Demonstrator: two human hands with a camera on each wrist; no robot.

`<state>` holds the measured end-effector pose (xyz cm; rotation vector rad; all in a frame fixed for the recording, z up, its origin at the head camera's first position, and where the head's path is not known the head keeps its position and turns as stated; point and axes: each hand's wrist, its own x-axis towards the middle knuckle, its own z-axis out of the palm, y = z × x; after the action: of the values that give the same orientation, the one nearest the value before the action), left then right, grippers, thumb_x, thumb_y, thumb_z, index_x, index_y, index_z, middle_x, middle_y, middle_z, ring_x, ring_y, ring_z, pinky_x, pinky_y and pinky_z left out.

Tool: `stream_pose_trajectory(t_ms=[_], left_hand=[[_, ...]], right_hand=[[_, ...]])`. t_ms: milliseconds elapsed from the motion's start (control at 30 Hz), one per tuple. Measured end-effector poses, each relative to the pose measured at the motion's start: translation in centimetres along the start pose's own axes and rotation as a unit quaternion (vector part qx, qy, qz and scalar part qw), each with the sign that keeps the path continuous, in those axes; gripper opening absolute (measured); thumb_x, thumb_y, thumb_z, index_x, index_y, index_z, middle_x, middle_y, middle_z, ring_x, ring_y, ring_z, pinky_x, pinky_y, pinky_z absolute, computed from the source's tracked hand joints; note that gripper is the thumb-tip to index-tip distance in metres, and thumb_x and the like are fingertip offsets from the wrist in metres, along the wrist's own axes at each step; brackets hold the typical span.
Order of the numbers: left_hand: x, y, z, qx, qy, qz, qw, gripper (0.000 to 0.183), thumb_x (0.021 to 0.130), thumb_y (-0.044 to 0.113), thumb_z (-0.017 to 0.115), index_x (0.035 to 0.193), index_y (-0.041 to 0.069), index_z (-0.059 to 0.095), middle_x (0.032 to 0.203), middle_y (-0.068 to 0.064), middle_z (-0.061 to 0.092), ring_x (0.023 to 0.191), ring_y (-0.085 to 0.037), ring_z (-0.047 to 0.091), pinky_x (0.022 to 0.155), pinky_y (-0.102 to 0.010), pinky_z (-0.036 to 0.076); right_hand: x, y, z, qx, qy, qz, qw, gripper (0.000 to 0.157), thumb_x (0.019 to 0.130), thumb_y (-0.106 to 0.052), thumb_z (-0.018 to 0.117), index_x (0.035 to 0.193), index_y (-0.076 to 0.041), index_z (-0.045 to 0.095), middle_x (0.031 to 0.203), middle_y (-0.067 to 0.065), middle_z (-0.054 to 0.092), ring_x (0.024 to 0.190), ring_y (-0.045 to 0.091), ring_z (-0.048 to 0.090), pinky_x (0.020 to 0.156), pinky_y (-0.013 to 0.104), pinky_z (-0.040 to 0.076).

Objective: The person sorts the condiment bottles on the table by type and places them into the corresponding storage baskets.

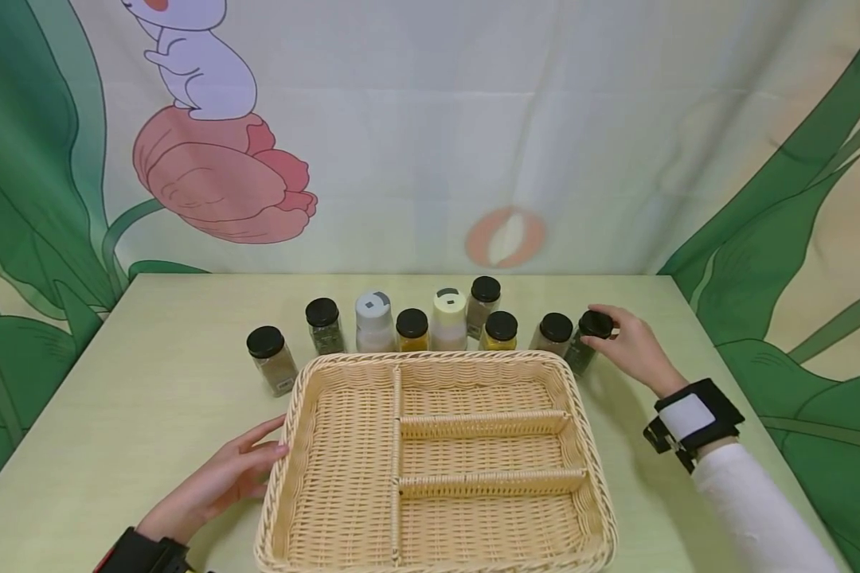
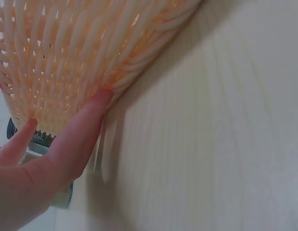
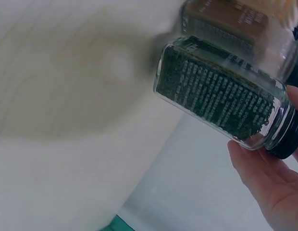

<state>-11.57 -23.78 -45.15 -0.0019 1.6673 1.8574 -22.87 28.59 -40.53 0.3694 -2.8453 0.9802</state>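
Observation:
A wicker basket (image 1: 344, 477) with several compartments, all bare, lies on the table in front of me. My left hand (image 1: 229, 477) rests against its left side; in the left wrist view the thumb (image 2: 84, 127), stretched out, touches the woven wall (image 2: 77, 57). Beyond the basket's back right corner, my right hand (image 1: 636, 350) holds a glass spice jar (image 1: 580, 356) by its black cap, thumb and fingers around it. The right wrist view shows dark green flakes and white print on this jar (image 3: 216, 94). Close beside it stands a jar of brown spice (image 3: 230, 24).
Behind the basket stand more black-capped jars, such as a yellow one (image 1: 500, 333) and a green one (image 1: 325, 326), plus a white-capped shaker (image 1: 375, 322) and a yellow-capped shaker (image 1: 448, 320). A brownish jar (image 1: 272, 360) is near the back left corner. A printed curtain (image 1: 416, 159) hangs behind the table.

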Motion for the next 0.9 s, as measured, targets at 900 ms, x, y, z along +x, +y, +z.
stream_pose_trajectory(t_ms=[900], left_hand=[[0.1,0.1,-0.1,-0.008,-0.002,-0.008,0.9999,0.072,0.092,0.024,0.045,0.142,0.006,-0.004,0.134,-0.022,0.033,0.105,-0.018,0.052,0.082,-0.048,0.044]], right_hand=[[0.3,-3.6,-5.7,-0.036,-0.004,-0.040,0.999,0.049,0.084,-0.014,0.059,0.125,0.007,0.042,0.114,0.027,0.048,0.098,0.037,0.050,0.075,0.050,0.043]])
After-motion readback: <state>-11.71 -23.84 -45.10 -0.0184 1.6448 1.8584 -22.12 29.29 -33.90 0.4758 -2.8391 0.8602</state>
